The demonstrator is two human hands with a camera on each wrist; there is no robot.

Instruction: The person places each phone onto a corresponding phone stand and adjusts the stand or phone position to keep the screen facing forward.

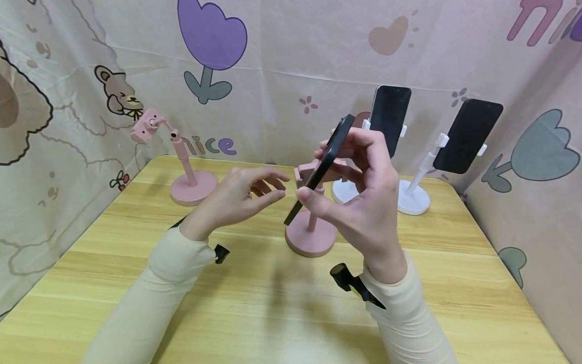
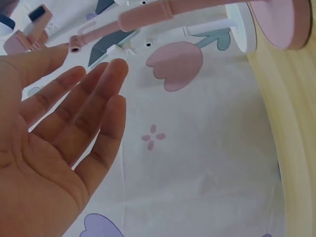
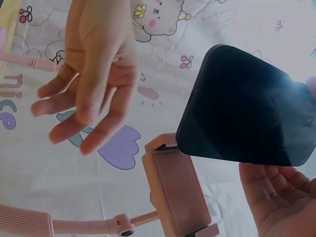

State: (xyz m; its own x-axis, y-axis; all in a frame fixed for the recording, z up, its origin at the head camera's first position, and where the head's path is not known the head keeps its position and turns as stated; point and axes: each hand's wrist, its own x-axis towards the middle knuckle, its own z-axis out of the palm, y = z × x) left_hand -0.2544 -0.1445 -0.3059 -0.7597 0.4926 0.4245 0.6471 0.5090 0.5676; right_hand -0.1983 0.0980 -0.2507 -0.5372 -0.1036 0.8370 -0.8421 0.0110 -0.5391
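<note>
My right hand pinches a black smartphone by its edges, thumb on one side and fingers on the other. The phone is tilted, in front of the clamp of a pink phone stand; in the right wrist view its dark screen is visible above the stand's clamp. Whether phone and clamp touch, I cannot tell. My left hand hovers left of that stand with loosely bent fingers and nothing in them. The left wrist view shows its bare palm near the pink stand's arm.
Another pink stand stands at the back left, its clamp without a phone. At the back right, two white stands each hold a dark phone. A printed cloth hangs behind and beside the wooden table.
</note>
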